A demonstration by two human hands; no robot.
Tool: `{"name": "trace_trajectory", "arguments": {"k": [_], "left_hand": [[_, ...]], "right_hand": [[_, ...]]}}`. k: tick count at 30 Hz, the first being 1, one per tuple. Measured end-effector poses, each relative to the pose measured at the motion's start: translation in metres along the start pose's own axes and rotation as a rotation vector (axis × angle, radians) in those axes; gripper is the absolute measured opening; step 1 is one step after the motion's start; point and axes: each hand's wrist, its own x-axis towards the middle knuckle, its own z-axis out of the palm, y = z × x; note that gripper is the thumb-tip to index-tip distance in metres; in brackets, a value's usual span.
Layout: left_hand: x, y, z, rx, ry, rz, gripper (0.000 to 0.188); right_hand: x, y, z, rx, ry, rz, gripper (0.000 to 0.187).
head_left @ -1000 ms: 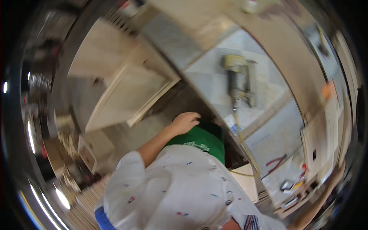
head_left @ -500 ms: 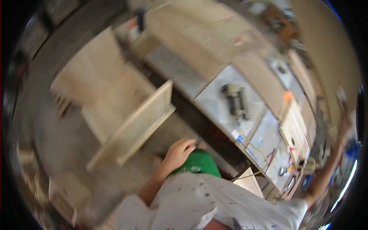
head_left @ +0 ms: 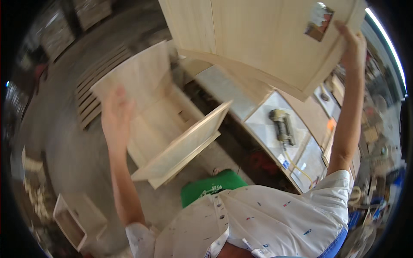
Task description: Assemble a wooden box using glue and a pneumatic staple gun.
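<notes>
Fingers [head_left: 343,29] of the right hand [head_left: 353,46] are bent at the right edge of a pale wooden panel [head_left: 262,43]. One digit lies on the face which looks to the person, beside a rectangular cutout [head_left: 319,21]; the other ones are mostly hidden, so I cannot tell exactly how they close. The hand has hold of the panel, with its opening about as wide as the edge is thick. The panel is raised, tilted, and occupies the upper right of the view.

The left hand [head_left: 117,107] is lifted before an open wooden case [head_left: 157,124] and is strongly blurred. How far its fingers are open, and whether they touch the case, I cannot tell.

The case stands on the floor [head_left: 172,202], near the worktable [head_left: 264,116]. On this table lies a nail gun [head_left: 279,116], connected to a yellow hose [head_left: 301,170]. Farther to the left there are a slatted pallet [head_left: 90,92] and, lower, a small wooden box [head_left: 79,221].
</notes>
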Motion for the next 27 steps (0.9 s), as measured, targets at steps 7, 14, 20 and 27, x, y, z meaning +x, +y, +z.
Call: {"name": "trace_trajectory", "arguments": {"k": [7, 14, 20, 27], "left_hand": [[0.038, 0.014, -0.061, 0.332, 0.186, -0.143, 0.044], [-0.012, -0.012, -0.089, 0.420, 0.365, -0.197, 0.038], [-0.013, -0.032, -0.106, 0.211, 0.357, -0.344, 0.039], [-0.019, -0.042, -0.153, 0.059, 0.320, -0.529, 0.025]], "right_hand": [[0.042, 0.053, 0.108, 0.251, -0.218, 0.031, 0.032], [0.050, 0.120, 0.212, 0.688, -0.561, 0.230, 0.030], [0.058, 0.151, 0.252, 0.716, -0.666, 0.456, 0.031], [0.038, 0.192, 0.309, -0.247, -0.749, -0.040, 0.044]]}}
